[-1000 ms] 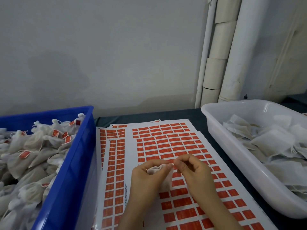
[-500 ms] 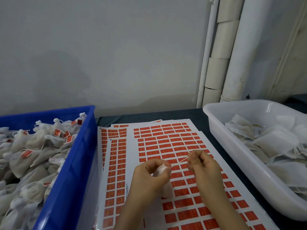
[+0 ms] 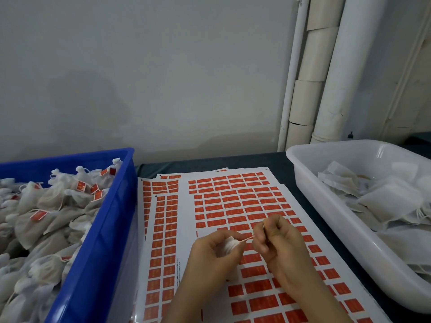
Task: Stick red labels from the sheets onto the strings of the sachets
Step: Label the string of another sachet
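Two hands stretch a string out from its sachet, above the label sheets.
The left hand curls round a small white mesh sachet, and the right hand pinches its thin pale string between thumb and fingertip, just over the white sheets of red rectangular labels. No label shows on the string. The step probably goes best with the string straight, a bare stretch exposed near its free end, and the mesh clear of the adhesive. Tagged sachets fill the blue plastic crate on the left; plain ones lie in the white plastic tub on the right.
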A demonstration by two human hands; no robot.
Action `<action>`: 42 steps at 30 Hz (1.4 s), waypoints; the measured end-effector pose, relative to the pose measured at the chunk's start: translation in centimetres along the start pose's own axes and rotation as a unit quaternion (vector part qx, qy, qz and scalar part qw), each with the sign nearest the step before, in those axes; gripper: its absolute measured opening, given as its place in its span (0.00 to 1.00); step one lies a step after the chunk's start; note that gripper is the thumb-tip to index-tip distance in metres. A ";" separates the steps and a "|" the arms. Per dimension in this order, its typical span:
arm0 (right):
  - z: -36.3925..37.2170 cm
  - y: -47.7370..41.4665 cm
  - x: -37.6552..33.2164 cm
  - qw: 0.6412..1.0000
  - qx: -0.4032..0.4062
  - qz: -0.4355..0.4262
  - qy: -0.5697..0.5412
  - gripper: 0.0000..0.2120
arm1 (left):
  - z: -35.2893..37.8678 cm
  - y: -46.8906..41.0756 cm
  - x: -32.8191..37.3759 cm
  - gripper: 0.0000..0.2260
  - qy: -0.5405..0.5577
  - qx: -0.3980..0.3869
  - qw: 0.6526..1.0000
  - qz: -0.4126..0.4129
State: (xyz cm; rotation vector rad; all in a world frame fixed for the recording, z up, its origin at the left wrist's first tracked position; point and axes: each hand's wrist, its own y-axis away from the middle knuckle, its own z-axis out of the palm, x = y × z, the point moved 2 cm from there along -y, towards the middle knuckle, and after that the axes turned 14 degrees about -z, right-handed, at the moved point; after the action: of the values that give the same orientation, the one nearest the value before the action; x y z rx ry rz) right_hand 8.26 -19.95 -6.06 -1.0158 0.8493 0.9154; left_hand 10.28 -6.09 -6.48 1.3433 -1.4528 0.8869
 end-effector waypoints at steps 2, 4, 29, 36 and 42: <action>0.0 0.0 0.2 0.998 -0.008 -0.009 0.057 0.13 | 0.1 0.1 0.1 0.08 0.000 -0.013 1.000 0.006; 0.1 0.0 0.2 0.995 -0.004 -0.017 0.094 0.13 | 0.1 0.1 0.1 0.08 0.000 -0.018 1.000 0.010; 0.8 0.3 1.1 0.884 -0.063 -0.131 0.444 0.06 | -0.6 -0.7 -1.1 0.16 -0.202 0.126 0.960 0.150; 1.8 0.7 0.6 0.882 -0.066 -0.197 0.424 0.06 | -0.4 -0.2 -0.7 0.13 -0.082 0.127 0.988 0.018; 2.2 1.2 1.2 0.890 -0.141 -0.187 0.392 0.07 | -1.2 -0.6 -0.2 0.19 0.191 0.058 0.953 -0.227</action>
State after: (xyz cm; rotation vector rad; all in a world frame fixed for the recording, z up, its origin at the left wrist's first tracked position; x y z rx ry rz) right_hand 7.91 -17.32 -6.88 -1.7917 1.1399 0.2704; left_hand 11.04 -5.00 -6.33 1.4199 -0.7610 0.8719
